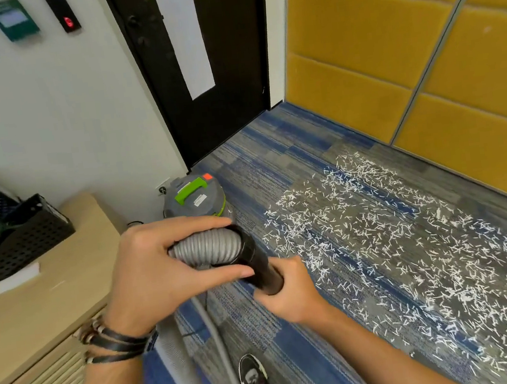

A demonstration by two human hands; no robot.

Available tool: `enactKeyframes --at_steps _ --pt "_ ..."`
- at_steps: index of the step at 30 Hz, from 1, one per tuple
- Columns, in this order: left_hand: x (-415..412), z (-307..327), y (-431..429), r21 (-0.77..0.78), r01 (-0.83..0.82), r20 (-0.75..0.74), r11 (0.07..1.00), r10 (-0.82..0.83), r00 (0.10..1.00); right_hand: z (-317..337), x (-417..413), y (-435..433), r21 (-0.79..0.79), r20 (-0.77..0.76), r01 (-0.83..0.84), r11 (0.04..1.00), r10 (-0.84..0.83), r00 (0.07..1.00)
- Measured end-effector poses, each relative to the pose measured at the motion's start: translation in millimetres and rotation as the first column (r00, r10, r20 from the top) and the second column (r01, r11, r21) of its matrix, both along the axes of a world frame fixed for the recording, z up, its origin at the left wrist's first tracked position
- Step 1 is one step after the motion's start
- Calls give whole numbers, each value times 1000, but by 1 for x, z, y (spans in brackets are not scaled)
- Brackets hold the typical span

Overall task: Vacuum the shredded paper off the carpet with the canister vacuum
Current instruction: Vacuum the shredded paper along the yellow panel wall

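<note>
At far left, wood cabinet (pixel 49 280): black mesh organiser (pixel 28 241) carried on top; could be knocked if the hose is swung wide.
Canister vacuum (pixel 195 199): stood upright on the carpet (pixel 274 163) by the black door (pixel 199 71), behind the hands; could be tipped or dragged if the hose is pulled taut toward the far strips.
Left hand (pixel 156 267): wrapped round the grey ribbed hose (pixel 208 248) just behind the black cuff; the hose is bent sharply there, so a kink and lost suction are judged possible.
Trailing hose: seen dropping past the left wrist toward the shoe (pixel 252 377); snag or trip risk if stepped on.
Black wand tube (pixel 259 264): lower end enclosed by the right hand (pixel 290 292), fingers curled tight round it; mouth hidden, no floor head seen. Joint could be pulled apart if twisted.
Shredded paper (pixel 395 238): spread thickly on the carpet right of the hands, near the yellow wall panels (pixel 387 47); none judged collected yet. Strips could clog the narrow tube or be scattered by feet.
</note>
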State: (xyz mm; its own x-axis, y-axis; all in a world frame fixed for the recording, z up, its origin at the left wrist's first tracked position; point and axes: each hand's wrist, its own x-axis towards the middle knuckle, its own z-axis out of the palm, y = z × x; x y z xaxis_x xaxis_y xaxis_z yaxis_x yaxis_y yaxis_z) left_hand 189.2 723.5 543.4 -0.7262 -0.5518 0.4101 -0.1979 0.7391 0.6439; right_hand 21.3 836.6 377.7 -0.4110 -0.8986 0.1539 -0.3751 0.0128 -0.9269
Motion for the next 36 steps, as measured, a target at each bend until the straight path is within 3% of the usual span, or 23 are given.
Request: enactKeyframes --at_steps 9,16,21,28,31,36 --pt "17 -18 -96 11 31 86 999 -32 996 -4 15 -105 89 12 -11 996 10 1000" --pt "33 -16 -134 112 180 4 977 -182 983 -13 65 -108 74 121 91 993 -100 988" --pt "34 -12 -151 185 233 -87 955 -220 972 4 71 -107 85 39 158 984 -162 986" --pt "30 -2 -154 109 174 -137 979 -159 978 17 62 -114 21 -23 213 977 -212 977" --pt "24 2 -155 51 165 -116 985 -159 981 21 56 -121 18 -19 225 974 -224 974" --pt "20 1 -169 140 210 -34 968 -207 978 24 60 -133 64 16 193 979 -194 981"
